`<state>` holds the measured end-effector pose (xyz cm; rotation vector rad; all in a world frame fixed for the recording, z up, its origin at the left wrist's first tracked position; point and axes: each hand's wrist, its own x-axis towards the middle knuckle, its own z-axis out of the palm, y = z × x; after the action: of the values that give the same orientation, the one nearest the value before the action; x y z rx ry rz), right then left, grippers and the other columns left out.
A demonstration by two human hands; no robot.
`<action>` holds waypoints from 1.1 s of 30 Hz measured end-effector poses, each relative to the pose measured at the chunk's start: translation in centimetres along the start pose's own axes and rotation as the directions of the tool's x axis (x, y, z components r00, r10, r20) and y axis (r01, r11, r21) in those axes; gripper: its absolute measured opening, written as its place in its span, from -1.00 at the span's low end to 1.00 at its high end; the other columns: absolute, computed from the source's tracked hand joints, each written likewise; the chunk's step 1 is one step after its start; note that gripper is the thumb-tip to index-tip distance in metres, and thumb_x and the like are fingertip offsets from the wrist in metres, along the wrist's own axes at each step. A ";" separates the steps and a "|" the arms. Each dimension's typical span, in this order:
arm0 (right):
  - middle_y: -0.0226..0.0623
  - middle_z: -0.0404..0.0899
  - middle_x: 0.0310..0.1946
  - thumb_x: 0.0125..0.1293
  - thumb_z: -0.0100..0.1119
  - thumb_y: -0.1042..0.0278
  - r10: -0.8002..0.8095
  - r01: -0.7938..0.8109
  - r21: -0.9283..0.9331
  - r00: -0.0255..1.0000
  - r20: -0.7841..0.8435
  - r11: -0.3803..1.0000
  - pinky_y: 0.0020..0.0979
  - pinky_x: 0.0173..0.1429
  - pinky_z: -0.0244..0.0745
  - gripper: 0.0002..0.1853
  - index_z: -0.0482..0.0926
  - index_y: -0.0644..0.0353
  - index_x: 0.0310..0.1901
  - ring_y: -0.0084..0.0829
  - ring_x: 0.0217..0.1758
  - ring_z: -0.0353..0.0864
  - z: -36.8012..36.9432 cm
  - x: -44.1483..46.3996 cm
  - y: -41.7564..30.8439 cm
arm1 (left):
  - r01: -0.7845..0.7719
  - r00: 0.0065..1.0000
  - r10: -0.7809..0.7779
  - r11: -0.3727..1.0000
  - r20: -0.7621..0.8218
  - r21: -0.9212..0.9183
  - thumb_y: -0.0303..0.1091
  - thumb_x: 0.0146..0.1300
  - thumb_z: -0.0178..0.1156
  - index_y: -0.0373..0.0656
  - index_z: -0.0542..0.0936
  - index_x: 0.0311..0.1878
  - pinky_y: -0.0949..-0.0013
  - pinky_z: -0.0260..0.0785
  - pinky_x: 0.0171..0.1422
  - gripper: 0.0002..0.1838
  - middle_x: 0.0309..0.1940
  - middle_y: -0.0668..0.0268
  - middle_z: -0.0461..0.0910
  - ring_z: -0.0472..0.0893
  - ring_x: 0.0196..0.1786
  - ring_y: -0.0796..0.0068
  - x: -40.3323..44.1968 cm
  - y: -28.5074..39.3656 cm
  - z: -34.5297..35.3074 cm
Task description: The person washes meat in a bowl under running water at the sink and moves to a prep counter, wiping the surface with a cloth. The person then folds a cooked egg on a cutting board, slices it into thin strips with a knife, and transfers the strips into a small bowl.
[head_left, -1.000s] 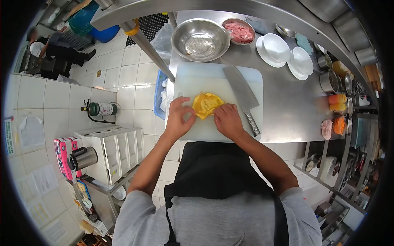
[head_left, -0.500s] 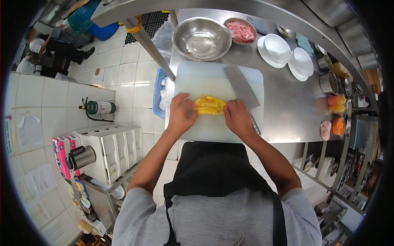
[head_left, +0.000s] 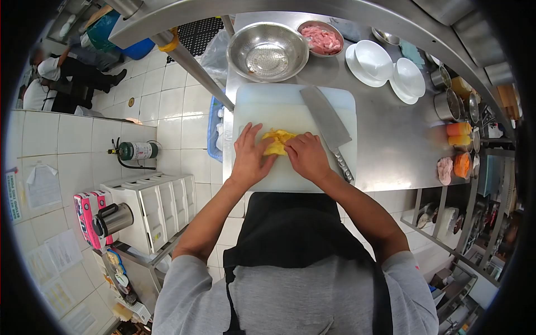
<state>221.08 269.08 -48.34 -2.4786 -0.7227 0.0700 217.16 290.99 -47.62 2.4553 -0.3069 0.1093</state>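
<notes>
My fingers cover both ends of the yellow piece (head_left: pixel 277 144), so I can't make out its full outline or its underside; between nine and ten o'clock, a person in white (head_left: pixel 36 96) is partly hidden behind the tiled wall (head_left: pixel 84 134). My left hand (head_left: pixel 250 155), at the piece's eight o'clock, has its fingers spread, some seeming to touch the edge. My right hand (head_left: pixel 307 156), at four o'clock, has its fingers bunched at the other end; I can't tell whether they pinch it. The piece lies near the middle of the cutting board (head_left: pixel 268 103), soft and crumpled, the cleaver (head_left: pixel 325 118) at its two o'clock.
</notes>
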 end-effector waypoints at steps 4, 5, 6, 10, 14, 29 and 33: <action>-0.33 0.67 -0.20 0.31 0.30 0.41 0.122 -0.122 -0.017 0.993 -0.006 0.992 -0.08 0.06 0.43 -0.82 0.69 0.08 -0.06 -0.18 0.01 0.58 0.2 0.3 0.5 | -0.006 1.000 0.006 1.000 -0.002 -0.004 -0.30 0.16 0.50 -0.06 0.75 0.11 -0.20 0.06 0.58 -0.59 0.50 0.01 0.32 0.15 0.64 -0.23 -0.2 -0.2 0.1; -0.33 0.66 -0.18 0.31 0.29 0.43 0.147 -0.148 -0.043 0.989 -0.032 0.988 -0.07 0.05 0.44 -0.83 0.69 0.08 -0.07 -0.17 0.01 0.58 0.2 0.2 0.6 | -0.001 1.000 0.001 1.000 -0.003 -0.016 -0.31 0.16 0.50 -0.05 0.76 0.09 -0.19 0.06 0.59 -0.61 0.50 0.03 0.33 0.14 0.65 -0.22 -0.2 -0.1 0.1; -0.32 0.65 -0.15 0.30 0.29 0.41 0.068 -0.070 -0.073 0.997 -0.036 0.995 -0.08 0.07 0.43 -0.79 0.67 0.08 -0.03 -0.18 0.04 0.57 0.2 0.0 0.8 | 0.003 1.000 -0.003 1.000 -0.003 -0.029 -0.32 0.16 0.50 -0.04 0.76 0.06 -0.18 0.06 0.60 -0.63 0.50 0.04 0.34 0.13 0.66 -0.21 -0.2 -0.1 0.2; -0.32 0.59 -0.04 0.28 0.33 0.33 -0.165 0.160 -0.136 0.986 -0.032 0.978 -0.09 0.13 0.42 -0.68 0.64 0.07 0.07 -0.18 0.15 0.51 0.0 -0.7 0.3 | 0.026 0.999 -0.025 0.998 0.026 -0.049 -0.40 0.13 0.51 -0.03 0.79 -0.05 -0.18 0.06 0.61 -0.71 0.50 0.09 0.36 0.14 0.67 -0.20 -0.4 0.1 0.3; -0.34 0.56 -0.03 0.28 0.38 0.26 -0.203 0.200 -0.074 0.979 -0.034 0.977 -0.10 0.19 0.41 -0.66 0.66 0.07 0.07 -0.20 0.18 0.48 -1.3 -1.0 -1.7 | 0.009 1.000 -0.007 0.999 0.024 -0.048 -0.41 0.10 0.51 -0.04 0.79 -0.13 -0.20 0.06 0.60 -0.77 0.46 0.13 0.42 0.15 0.65 -0.20 -1.0 0.0 0.4; -0.29 0.59 -0.14 0.31 0.38 0.28 -0.225 0.238 -0.123 0.968 0.112 0.963 -0.12 0.17 0.46 -0.81 0.64 0.08 -0.10 -0.18 0.07 0.55 -1.2 0.5 0.1 | 0.054 0.997 -0.058 0.996 -0.041 -0.075 -0.36 0.21 0.48 -0.05 0.76 -0.13 -0.21 0.04 0.59 -0.82 0.44 0.05 0.39 0.17 0.64 -0.21 0.3 -1.1 1.1; -0.31 0.58 -0.14 0.28 0.41 0.29 -0.262 0.268 -0.072 0.962 0.079 0.961 -0.16 0.16 0.47 -0.78 0.67 0.08 -0.07 -0.18 0.04 0.54 -2.8 -0.2 -0.8 | 0.017 1.000 -0.017 1.000 -0.026 -0.011 -0.32 0.22 0.50 -0.03 0.71 -0.08 -0.20 0.06 0.59 -0.77 0.45 0.10 0.38 0.16 0.65 -0.21 0.5 -1.7 1.2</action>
<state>221.03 268.15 -45.54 -2.4419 -1.1017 0.0259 218.03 291.48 -49.50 2.4433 -0.2744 0.1321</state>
